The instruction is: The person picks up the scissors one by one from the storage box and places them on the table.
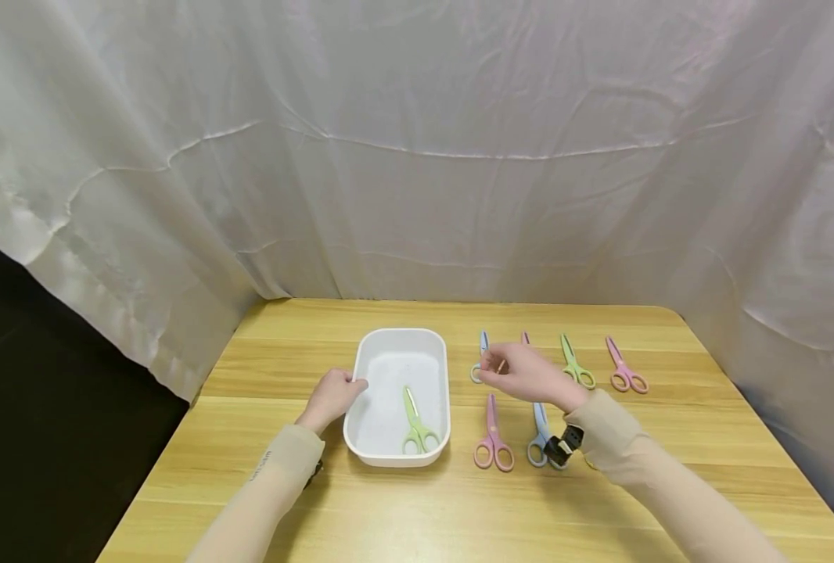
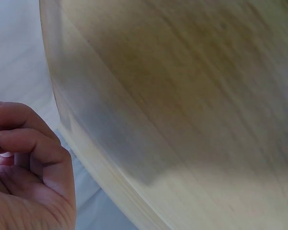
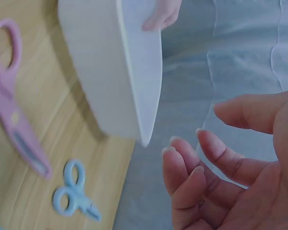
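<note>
My left hand (image 1: 334,397) grips the left wall of a white tray (image 1: 397,460), thumb over its rim. Inside the tray lie green scissors (image 1: 414,422). In the left wrist view the fingers of the left hand (image 2: 33,167) are bent, and the tray is out of sight. My right hand (image 1: 526,375) hovers just right of the tray, over small blue scissors (image 1: 483,342) that it partly covers. The right wrist view shows a gap between thumb and fingers of the right hand (image 3: 230,172), with nothing held. Beyond them the blue scissors (image 3: 73,191) lie on the table.
Pink scissors (image 1: 492,426) and blue scissors (image 1: 541,422) lie in the near row, with a yellow bit (image 1: 591,464) showing under my right forearm. Farther back are partly covered pink scissors (image 1: 525,338), green scissors (image 1: 573,361) and pink scissors (image 1: 620,364). A pale curtain (image 1: 417,219) hangs behind the table.
</note>
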`<control>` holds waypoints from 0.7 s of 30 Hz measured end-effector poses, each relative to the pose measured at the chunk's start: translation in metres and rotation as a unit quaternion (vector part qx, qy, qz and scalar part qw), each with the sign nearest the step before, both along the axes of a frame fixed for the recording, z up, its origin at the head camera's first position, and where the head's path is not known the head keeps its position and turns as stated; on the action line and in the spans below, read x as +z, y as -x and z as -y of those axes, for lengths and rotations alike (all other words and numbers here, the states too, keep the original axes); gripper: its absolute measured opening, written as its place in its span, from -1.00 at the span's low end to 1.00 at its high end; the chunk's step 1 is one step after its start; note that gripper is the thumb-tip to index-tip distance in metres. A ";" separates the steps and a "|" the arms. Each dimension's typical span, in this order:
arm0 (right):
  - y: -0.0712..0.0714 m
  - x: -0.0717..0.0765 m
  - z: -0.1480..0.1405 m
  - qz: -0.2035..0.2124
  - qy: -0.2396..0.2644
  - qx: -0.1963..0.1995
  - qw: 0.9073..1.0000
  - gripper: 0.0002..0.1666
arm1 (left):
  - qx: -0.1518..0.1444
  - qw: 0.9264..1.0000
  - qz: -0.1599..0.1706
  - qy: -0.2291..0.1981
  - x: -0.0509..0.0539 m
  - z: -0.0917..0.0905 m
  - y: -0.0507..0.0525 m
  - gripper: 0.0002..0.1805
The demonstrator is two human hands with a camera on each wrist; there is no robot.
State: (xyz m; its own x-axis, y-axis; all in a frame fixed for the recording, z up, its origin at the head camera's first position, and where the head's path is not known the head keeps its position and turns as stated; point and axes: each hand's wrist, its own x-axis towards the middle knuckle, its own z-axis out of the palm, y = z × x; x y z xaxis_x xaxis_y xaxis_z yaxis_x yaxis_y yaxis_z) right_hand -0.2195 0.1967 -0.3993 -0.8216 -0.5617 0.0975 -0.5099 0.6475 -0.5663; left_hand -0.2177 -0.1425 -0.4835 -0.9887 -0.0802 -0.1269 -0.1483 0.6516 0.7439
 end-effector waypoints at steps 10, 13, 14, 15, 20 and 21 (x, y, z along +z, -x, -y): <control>-0.002 0.002 0.042 0.008 0.011 0.065 0.998 -0.88 | 0.001 1.000 0.000 0.006 -0.001 -0.001 0.000 -0.64; -0.003 0.001 0.053 0.015 0.008 0.082 0.996 -0.88 | 0.001 1.000 0.001 0.006 -0.001 -0.001 0.000 -0.64; -0.002 0.000 0.057 0.017 0.008 0.087 0.996 -0.88 | 0.002 1.000 0.002 0.006 -0.001 -0.001 -0.001 -0.64; -0.002 0.000 0.060 0.023 0.007 0.090 0.996 -0.87 | 0.003 1.000 0.001 0.007 -0.001 -0.001 -0.001 -0.64; -0.001 -0.003 0.077 0.043 0.001 0.108 0.993 -0.83 | 0.003 1.000 0.003 0.004 0.000 -0.001 -0.001 -0.64; -0.001 -0.004 0.080 0.051 0.000 0.110 0.993 -0.83 | 0.003 1.000 0.004 0.004 0.000 -0.001 -0.001 -0.64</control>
State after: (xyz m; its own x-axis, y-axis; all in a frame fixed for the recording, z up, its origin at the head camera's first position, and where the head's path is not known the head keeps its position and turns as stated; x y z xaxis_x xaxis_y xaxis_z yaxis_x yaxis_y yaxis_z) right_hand -0.2185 0.1167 -0.4029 -0.6841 -0.7291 0.0194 -0.5792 0.5269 -0.6220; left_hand -0.2170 -0.1414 -0.4840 -0.9870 -0.0874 -0.1345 -0.1586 0.6562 0.7377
